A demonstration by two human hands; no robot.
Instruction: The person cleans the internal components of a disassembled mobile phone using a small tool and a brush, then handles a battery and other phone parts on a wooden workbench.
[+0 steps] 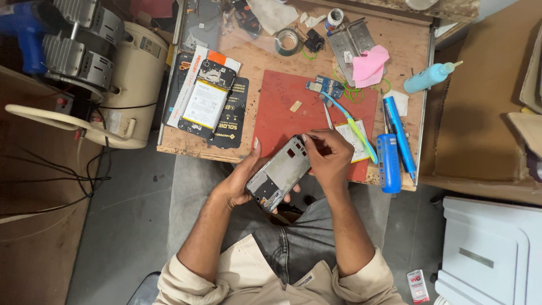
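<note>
My left hand (pixel 240 183) cradles an opened phone frame (pixel 278 178) from below, tilted, its bare grey inner plate facing up, just off the near edge of the workbench. My right hand (pixel 327 155) rests on the frame's upper end with fingertips pinched at its top corner; whether they hold a small part I cannot tell. Metal tweezers (pixel 328 116) lie on the red mat (pixel 282 110) just beyond that hand. A green-blue toothbrush (pixel 353 125) lies across a flat phone battery (pixel 354 138) to the right.
A second opened phone (pixel 204 101) lies on dark packaging at the left. On the wooden workbench (pixel 257 56) sit a small blue circuit board (pixel 324 86), pink cloth (pixel 370 65), tape roll (pixel 288 41), blue tools (pixel 389 161) and a blue bottle (pixel 427 78). A cream compressor tank (pixel 132 79) stands left.
</note>
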